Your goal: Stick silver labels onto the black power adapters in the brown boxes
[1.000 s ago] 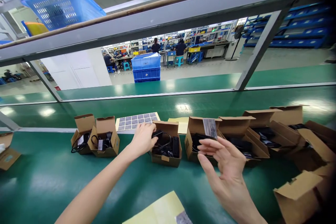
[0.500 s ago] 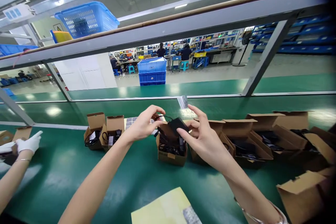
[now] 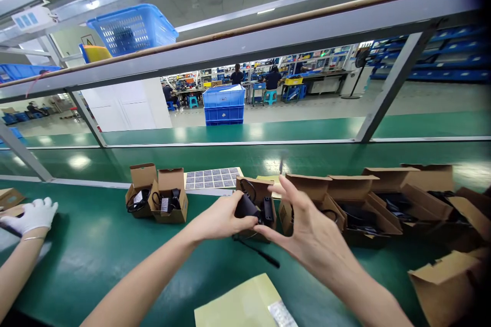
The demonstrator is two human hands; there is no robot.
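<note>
My left hand (image 3: 222,217) grips a black power adapter (image 3: 245,207) between thumb and fingers, above an open cardboard box (image 3: 264,187) with black parts inside. The adapter's cable (image 3: 264,255) hangs in front of the box, its plug end over the green table. Beside it, my right hand (image 3: 310,219) is open, thumb and index finger spread wide. Its thumb tip is close to the adapter; whether they touch I cannot tell. A small thin piece, seemingly a label (image 3: 281,166), sits at the index fingertip, seen nearly edge-on. A label sheet (image 3: 213,179) lies behind the box.
Two open boxes (image 3: 171,209) with cables stand to the left, and several more (image 3: 364,214) line the right. Yellowish backing paper (image 3: 238,304) lies at the front. A co-worker's white-gloved hand (image 3: 36,217) works at far left. A metal shelf beam (image 3: 238,43) crosses above.
The adapter has shifted from my right hand into my left, lower and further left. My right hand has opened, and the piece at its fingertip has turned edge-on. The cable now hangs in front.
</note>
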